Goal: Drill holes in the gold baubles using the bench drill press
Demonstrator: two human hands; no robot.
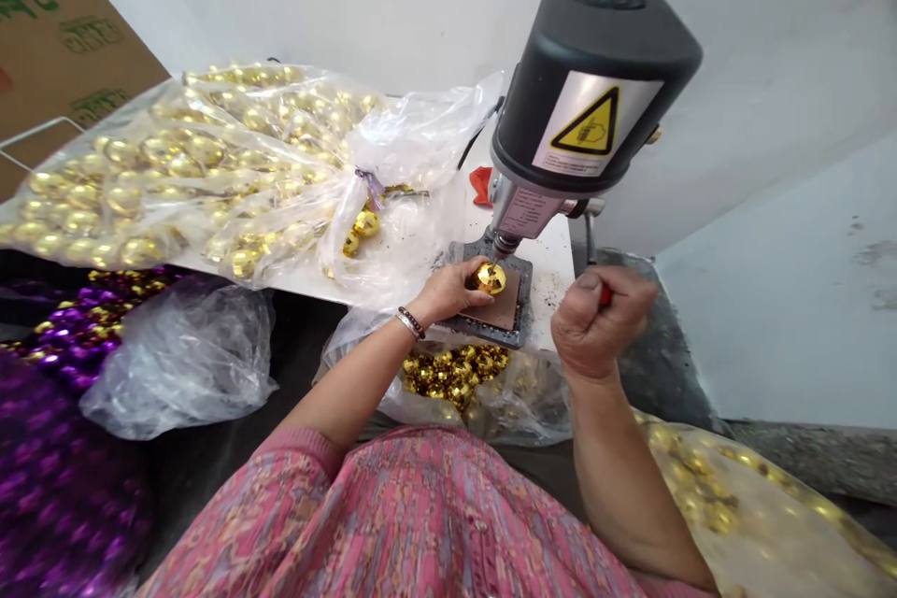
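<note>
My left hand grips a shiny gold faceted ball between thumb and fingers, over a brown board on the drill press base. Directly above the ball is the chuck of a black bench drill press; whether the bit touches the ball I cannot tell. To the right, my right hand is closed around the red-ended feed lever, most of its handle hidden in the fist.
A large clear bag of gold balls lies on the white table, left. An open bag of gold balls sits below the table's front edge. A red scrap lies behind the base. Purple balls fill the lower left.
</note>
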